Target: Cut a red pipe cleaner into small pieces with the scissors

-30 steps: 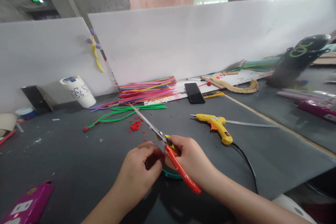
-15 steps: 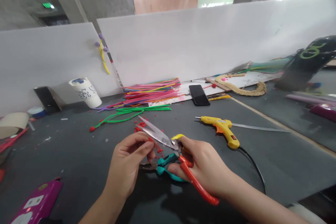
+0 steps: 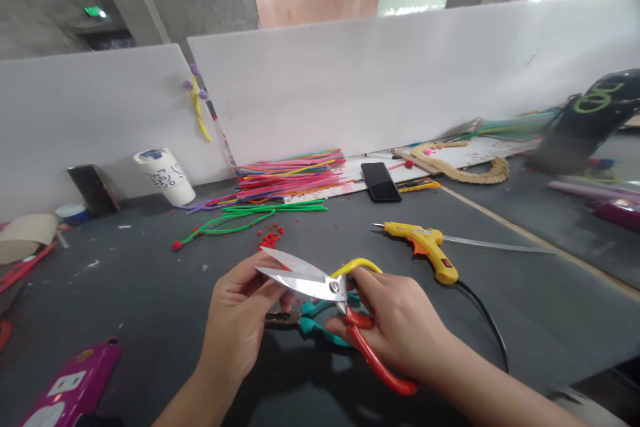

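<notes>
My right hand (image 3: pixel 395 323) grips scissors (image 3: pixel 320 283) with one yellow and one red-orange handle; the steel blades are slightly parted and point left. My left hand (image 3: pixel 240 323) sits just under the blade tips with its fingers pinched together; what they hold is hidden by the blades. Teal-handled pliers (image 3: pixel 310 323) lie on the dark table (image 3: pixel 150 293) beneath both hands. A small pile of red snippets (image 3: pixel 270 239) lies a little beyond the blades.
A yellow glue gun (image 3: pixel 425 247) with a black cord lies to the right. Behind are green pipe cleaners (image 3: pixel 250 217), a pink and multicoloured bundle (image 3: pixel 290 173), a black phone (image 3: pixel 381 181), a white cup (image 3: pixel 165 177) and a white partition. A magenta case (image 3: pixel 70 387) is lower left.
The scissors swung down from pointing up and away to lying level across my left fingers, with the blades opening. My left hand came forward from beneath them.
</notes>
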{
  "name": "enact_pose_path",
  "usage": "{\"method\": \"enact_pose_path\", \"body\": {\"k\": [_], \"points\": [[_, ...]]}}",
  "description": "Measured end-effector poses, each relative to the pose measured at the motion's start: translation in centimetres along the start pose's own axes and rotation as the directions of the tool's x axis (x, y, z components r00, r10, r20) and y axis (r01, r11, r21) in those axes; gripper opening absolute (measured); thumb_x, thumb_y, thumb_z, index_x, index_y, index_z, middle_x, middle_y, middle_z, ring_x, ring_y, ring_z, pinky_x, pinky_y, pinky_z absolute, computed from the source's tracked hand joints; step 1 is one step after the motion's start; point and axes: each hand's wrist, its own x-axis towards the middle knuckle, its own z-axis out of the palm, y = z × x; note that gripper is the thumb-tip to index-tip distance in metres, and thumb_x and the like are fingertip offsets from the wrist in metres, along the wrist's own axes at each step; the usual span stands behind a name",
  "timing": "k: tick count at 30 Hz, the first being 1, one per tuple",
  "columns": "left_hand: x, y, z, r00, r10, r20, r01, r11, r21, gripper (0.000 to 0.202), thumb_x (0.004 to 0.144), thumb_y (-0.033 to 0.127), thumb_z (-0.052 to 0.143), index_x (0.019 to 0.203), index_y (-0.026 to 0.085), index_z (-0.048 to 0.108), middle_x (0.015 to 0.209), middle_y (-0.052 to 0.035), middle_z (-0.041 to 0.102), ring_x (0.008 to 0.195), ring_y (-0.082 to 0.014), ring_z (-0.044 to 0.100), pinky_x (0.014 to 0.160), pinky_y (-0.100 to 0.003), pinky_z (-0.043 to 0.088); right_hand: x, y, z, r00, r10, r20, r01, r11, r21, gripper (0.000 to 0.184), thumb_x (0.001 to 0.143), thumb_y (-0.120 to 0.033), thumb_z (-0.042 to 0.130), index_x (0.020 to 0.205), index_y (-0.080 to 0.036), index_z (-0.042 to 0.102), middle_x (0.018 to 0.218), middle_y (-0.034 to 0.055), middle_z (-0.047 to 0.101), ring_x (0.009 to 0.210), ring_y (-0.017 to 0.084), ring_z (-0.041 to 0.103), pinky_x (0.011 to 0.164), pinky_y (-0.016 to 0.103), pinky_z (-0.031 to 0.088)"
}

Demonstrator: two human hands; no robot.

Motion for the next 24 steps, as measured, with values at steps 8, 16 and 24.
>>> {"method": "enact_pose_path", "body": {"k": [8, 16, 24], "points": [[-0.05, -0.02, 0.14, 1.0, -0.003, 0.023, 0.004, 0.999, -0.048, 0.009, 0.07, 0.012, 0.065, 0.068, 0.02, 0.069, 0.061, 0.0036, 0.06, 0.049, -0.0058, 0.052, 0.046, -0.015, 0.041, -0.19, 0.31, 0.57, 0.999, -0.03, -0.03, 0.029, 0.999, -0.043, 0.035, 0.077, -0.053, 0.045, 0.068, -0.019, 0.045, 0.056, 0.0004, 0.053, 0.048, 0.015, 0.05, 0.046, 0.025, 0.023], [0.03, -0.01, 0.05, 1.0, -0.01, 0.012, 0.011, 0.998, -0.059, 0.011, 0.07, 0.011, 0.065, 0.07, 0.021, 0.069, 0.062, 0.0038, 0.062, 0.05, -0.0056, 0.054, 0.046, -0.014, 0.043, -0.23, 0.2, 0.55, 0.999, -0.038, -0.03, 0.037, 0.999, -0.019, 0.034, 0.078, -0.052, 0.045, 0.068, -0.019, 0.046, 0.056, 0.0008, 0.055, 0.047, 0.015, 0.05, 0.046, 0.025, 0.023], [0.13, -0.04, 0.01, 1.0, -0.017, -0.01, 0.017, 0.999, -0.045, 0.008, 0.07, 0.013, 0.066, 0.07, 0.021, 0.07, 0.062, 0.0036, 0.061, 0.05, -0.0058, 0.053, 0.045, -0.014, 0.043, 0.19, 0.14, 0.59, 0.996, -0.052, -0.066, 0.051, 0.998, -0.027, 0.035, 0.077, -0.051, 0.046, 0.066, -0.019, 0.047, 0.053, 0.0007, 0.054, 0.045, 0.014, 0.049, 0.045, 0.025, 0.021]]}}
